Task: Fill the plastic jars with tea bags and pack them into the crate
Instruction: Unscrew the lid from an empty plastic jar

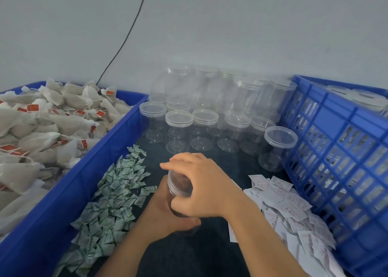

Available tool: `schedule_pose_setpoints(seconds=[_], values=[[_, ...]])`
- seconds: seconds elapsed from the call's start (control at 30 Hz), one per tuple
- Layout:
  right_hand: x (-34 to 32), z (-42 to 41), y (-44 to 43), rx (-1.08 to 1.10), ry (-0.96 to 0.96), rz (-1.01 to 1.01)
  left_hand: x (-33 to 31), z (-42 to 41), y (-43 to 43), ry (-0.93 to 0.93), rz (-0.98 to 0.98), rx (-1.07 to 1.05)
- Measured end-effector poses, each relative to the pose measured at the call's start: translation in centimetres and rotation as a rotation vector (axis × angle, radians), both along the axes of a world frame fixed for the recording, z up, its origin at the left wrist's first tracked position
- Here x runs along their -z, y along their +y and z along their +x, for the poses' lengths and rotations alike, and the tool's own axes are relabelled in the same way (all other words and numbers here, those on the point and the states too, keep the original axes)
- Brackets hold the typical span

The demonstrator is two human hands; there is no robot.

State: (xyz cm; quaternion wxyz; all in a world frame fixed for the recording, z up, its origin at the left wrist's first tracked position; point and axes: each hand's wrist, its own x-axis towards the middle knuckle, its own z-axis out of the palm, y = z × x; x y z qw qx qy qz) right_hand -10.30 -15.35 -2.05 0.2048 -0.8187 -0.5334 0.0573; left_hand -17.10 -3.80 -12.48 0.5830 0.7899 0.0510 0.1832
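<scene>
The right hand (pixel 201 186) curls over the lid of a plastic jar (pixel 180 184); the left hand (pixel 165 213) grips its body, low over the dark table (pixel 189 255). Hold the body steady and twist squarely (contents unclear). The crate (pixel 336 150) stands right, tea bags (pixel 42 129) left.

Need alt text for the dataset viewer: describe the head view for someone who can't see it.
A person's right hand grips the top of a clear jar that the left hand holds lower down. Empty lidded jars stand behind, between a tea-bag bin and a blue crate.
</scene>
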Motion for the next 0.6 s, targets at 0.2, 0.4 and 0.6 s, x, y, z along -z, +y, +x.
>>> schedule_pose_setpoints(seconds=[0.2, 0.4, 0.6], values=[[1.2, 0.1, 0.9, 0.146, -0.153, -0.051, -0.2, 0.1, 0.3, 0.010, -0.004, -0.007], [1.7, 1.3, -0.8, 0.027, 0.109, 0.263, -0.4, -0.1, 0.4, 0.010, -0.096, 0.055], [0.6, 2.0, -0.9, -0.064, 0.200, 0.211, -0.5, 0.1, 0.4, 0.004, -0.146, 0.127]])
